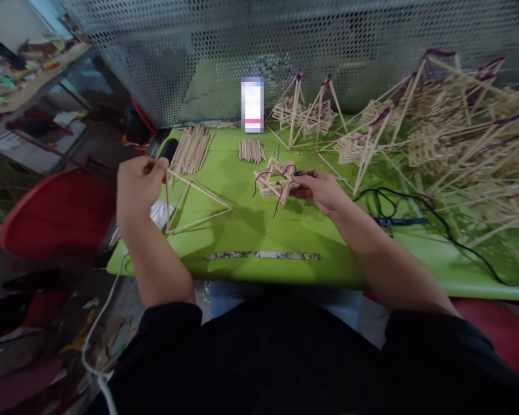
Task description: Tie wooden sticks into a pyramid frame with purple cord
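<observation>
Between the closed thumb and fingers of my left hand (pixel 140 187) is a corner of a triangular frame made of thin wooden sticks (pixel 199 223), which stands over the green table's left part. My right hand (pixel 318 190) grips the right side of a small star-shaped stack of wooden sticks (pixel 271 193). Several purple strings dangle from that stack. Something dark blue pokes out by the right fingertips; I cannot make out what it is.
Loose sticks lie in a long bundle (pixel 191 150) and a short bundle (pixel 251 151). A phone (pixel 252 106) leans at the back. Finished-looking stick structures (pixel 458 127) crowd the right side. A black cable (pixel 445 227) and a patterned strip (pixel 263 255) lie on the green table (pixel 237 236).
</observation>
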### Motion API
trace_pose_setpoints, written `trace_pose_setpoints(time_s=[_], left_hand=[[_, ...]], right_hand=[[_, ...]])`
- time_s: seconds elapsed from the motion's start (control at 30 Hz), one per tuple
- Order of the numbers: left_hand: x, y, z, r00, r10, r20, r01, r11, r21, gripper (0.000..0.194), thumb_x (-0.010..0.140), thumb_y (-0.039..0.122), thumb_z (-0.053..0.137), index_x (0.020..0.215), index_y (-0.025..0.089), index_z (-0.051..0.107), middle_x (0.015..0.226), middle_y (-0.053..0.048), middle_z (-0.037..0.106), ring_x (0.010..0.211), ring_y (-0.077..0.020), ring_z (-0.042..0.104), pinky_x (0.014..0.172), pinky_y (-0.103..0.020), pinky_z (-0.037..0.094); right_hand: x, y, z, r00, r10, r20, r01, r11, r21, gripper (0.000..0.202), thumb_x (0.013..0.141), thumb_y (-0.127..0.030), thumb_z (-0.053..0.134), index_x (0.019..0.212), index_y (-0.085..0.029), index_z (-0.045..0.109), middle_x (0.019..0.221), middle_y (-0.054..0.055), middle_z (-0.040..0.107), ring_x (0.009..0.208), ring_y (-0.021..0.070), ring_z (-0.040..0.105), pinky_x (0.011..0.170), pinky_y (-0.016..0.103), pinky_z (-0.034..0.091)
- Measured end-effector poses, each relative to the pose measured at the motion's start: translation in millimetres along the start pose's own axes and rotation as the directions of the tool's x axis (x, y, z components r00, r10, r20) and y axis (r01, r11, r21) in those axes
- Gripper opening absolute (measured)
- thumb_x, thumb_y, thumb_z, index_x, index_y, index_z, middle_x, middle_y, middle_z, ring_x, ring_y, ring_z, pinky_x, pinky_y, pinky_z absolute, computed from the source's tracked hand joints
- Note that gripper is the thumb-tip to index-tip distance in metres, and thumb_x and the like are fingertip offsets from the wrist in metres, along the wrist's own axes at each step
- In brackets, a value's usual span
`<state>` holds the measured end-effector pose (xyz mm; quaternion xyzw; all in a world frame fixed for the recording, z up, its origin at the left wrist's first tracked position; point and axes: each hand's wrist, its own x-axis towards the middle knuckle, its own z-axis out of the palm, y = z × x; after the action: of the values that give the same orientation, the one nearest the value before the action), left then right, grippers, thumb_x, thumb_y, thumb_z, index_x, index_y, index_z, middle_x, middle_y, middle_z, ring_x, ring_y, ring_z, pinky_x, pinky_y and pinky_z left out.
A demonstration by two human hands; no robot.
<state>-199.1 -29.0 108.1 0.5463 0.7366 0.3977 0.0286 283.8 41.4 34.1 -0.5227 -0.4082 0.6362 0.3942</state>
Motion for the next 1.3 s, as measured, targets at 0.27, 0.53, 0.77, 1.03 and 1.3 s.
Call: trace_pose_setpoints(time_s=[0.27, 0.53, 0.77, 1.03, 1.3], left_hand=[[-27, 51, 15.9, 0.956, 0.186, 0.227, -0.119, 0.952, -0.282, 0.032, 0.091, 0.049, 0.103, 0.106, 0.025, 0.087, 0.081, 0.000, 0.081, 0.076, -0.0199, 0.072, 0.076, -0.036, 0.054], [-51, 86, 58.8, 0.897, 0.435, 0.076, -0.368, 0.832, -0.416, 0.042, 0.108, 0.067, 0.091, 0.106, 0.025, 0.091, 0.092, -0.005, 0.087, 0.081, -0.0206, 0.080, 0.079, -0.037, 0.063], [-71, 107, 104.9, 0.872, 0.489, -0.033, -0.389, 0.649, -0.654, 0.048, 0.112, 0.074, 0.090, 0.110, 0.027, 0.090, 0.084, -0.002, 0.082, 0.068, -0.0140, 0.075, 0.062, -0.028, 0.057], [-75, 114, 148.2, 0.775, 0.622, -0.117, -0.480, 0.458, -0.748, 0.034, 0.117, 0.064, 0.088, 0.117, 0.031, 0.087, 0.082, 0.001, 0.077, 0.060, -0.0104, 0.065, 0.050, -0.025, 0.041], [-71, 114, 156.6, 0.763, 0.616, -0.198, -0.473, 0.322, -0.820, 0.026, 0.121, 0.057, 0.086, 0.117, 0.031, 0.089, 0.080, 0.003, 0.076, 0.057, -0.0079, 0.064, 0.050, -0.022, 0.042]], right_hand=[[-1, 0, 4, 1.000, -0.022, -0.016, 0.022, 1.000, 0.011, 0.024, 0.106, -0.025, 0.094, 0.108, -0.027, 0.070, 0.094, 0.008, 0.093, 0.081, 0.0244, 0.093, 0.083, 0.036, 0.082], [-10, -11, 11, 0.998, 0.012, -0.055, -0.014, 0.999, -0.037, 0.027, 0.108, -0.015, 0.090, 0.102, -0.026, 0.066, 0.081, 0.004, 0.087, 0.068, 0.0213, 0.088, 0.071, 0.032, 0.077], [-11, -6, 11, 1.000, -0.010, 0.014, 0.012, 0.994, -0.109, 0.029, 0.105, -0.014, 0.094, 0.094, -0.025, 0.070, 0.082, 0.003, 0.085, 0.066, 0.0189, 0.084, 0.070, 0.032, 0.077], [-20, -4, 25, 0.999, -0.005, 0.042, 0.017, 0.955, -0.298, 0.028, 0.105, -0.006, 0.089, 0.096, -0.024, 0.070, 0.083, 0.005, 0.088, 0.058, 0.0171, 0.078, 0.059, 0.030, 0.069], [-8, 8, 14, 0.988, -0.067, 0.142, 0.119, 0.911, -0.394, 0.018, 0.104, -0.014, 0.088, 0.109, -0.024, 0.074, 0.087, 0.005, 0.091, 0.064, 0.0223, 0.083, 0.066, 0.035, 0.071]])
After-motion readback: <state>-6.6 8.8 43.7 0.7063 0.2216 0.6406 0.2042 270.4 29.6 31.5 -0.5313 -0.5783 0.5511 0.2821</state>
